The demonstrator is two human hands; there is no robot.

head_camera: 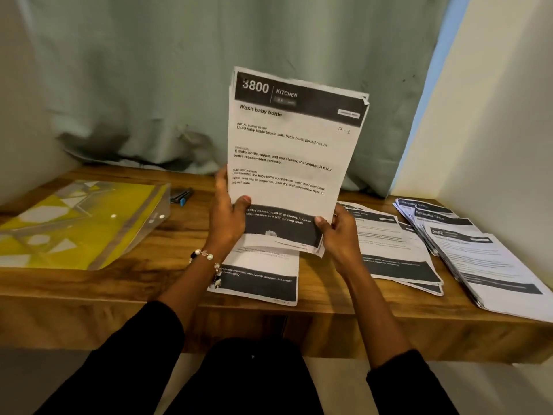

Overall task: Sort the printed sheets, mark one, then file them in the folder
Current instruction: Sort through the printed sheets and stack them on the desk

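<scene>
Both hands are seen at work: a small sheaf of printed sheets [290, 157] is gripped upright above the bench [185, 283], pinched along its lower left edge by the left hand [229, 215] and at its lower right corner by the right hand [338, 232]. "3800 Kitchen, Wash baby bottle" can be read on the front page, and a handwritten "P-1" is seen near its top right. One sheet [260, 277] is laid flat just beneath, two piles [398, 247] are spread to the right, and the yellow folder [74, 223] is left closed at far left, with a pen [182, 195] just beside it. Sorting is judged to be the step in hand. Next, the sheaf's proper pile must be chosen and it must be laid down squarely; marking and filing are not yet begun.
</scene>
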